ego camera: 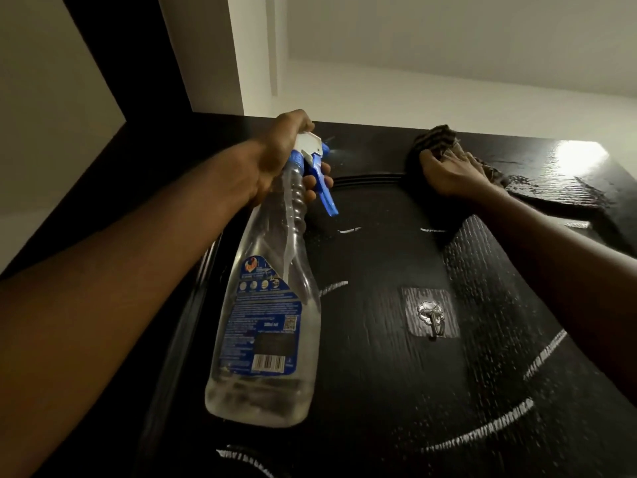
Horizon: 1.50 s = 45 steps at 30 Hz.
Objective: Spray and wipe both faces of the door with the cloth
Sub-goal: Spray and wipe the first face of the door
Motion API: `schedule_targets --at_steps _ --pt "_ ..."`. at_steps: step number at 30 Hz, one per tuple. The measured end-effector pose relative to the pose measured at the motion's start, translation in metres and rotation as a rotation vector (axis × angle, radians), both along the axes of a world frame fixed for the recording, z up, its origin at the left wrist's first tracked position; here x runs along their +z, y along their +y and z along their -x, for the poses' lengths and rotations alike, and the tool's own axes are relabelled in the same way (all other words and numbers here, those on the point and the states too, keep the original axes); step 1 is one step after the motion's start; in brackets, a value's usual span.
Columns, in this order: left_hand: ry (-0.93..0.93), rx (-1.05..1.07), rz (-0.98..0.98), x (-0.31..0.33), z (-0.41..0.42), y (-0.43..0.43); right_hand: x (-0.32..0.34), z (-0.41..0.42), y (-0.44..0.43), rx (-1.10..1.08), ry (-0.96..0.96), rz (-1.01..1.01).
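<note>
- The left hand [275, 160] grips the neck of a clear spray bottle [269, 326], nozzle aimed at the dark door [379, 374].
- The right hand [448, 170] lies with straight fingers on the striped cloth [434, 139], pressing it against the door's upper part.
- A metal hook [431, 317] is stuck lower on the door.

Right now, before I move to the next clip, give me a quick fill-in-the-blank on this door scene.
The left hand grips the spray bottle, whose trigger is ____.
The right hand presses a striped ____ against the door.
Stuck on the door, below that hand, is a metal ____.
Missing: blue; cloth; hook.
</note>
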<state>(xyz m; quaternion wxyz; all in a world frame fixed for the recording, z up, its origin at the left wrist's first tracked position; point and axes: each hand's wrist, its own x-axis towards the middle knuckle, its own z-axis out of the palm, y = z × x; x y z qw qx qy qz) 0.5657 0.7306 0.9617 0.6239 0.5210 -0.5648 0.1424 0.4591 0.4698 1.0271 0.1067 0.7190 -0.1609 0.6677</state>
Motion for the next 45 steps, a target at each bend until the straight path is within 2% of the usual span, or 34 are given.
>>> schedule_targets --at_steps 4,8,12,15,17,21,27,32,37,45 --pt "0.063 0.084 -0.016 0.006 -0.014 0.014 0.016 -0.007 0.014 -0.010 -0.022 -0.034" --pt "0.065 0.086 0.129 0.013 -0.026 0.040 0.039 -0.023 0.047 -0.021 0.033 -0.029" --pt "0.046 0.053 0.170 0.016 -0.035 0.065 0.038 -0.059 0.097 -0.019 0.142 0.126" --pt "0.047 0.020 0.159 0.011 -0.041 0.075 0.007 -0.082 0.116 -0.024 0.278 0.301" --pt "0.052 0.004 0.156 0.006 -0.045 0.080 -0.015 -0.081 0.109 -0.003 0.328 0.322" --pt "0.052 -0.005 0.127 0.000 -0.050 0.088 -0.027 -0.056 0.085 -0.016 0.190 0.206" --pt "0.054 -0.027 0.123 0.003 -0.056 0.101 0.022 -0.061 0.106 -0.054 0.054 -0.009" --pt "0.058 -0.024 0.117 -0.001 -0.064 0.109 0.043 -0.099 0.151 -0.048 0.179 0.151" --pt "0.051 -0.002 0.106 -0.007 -0.060 0.111 -0.001 -0.093 0.137 -0.031 0.335 0.307" --pt "0.010 0.038 0.097 -0.023 -0.055 0.110 -0.010 -0.065 0.095 0.008 0.110 0.106"
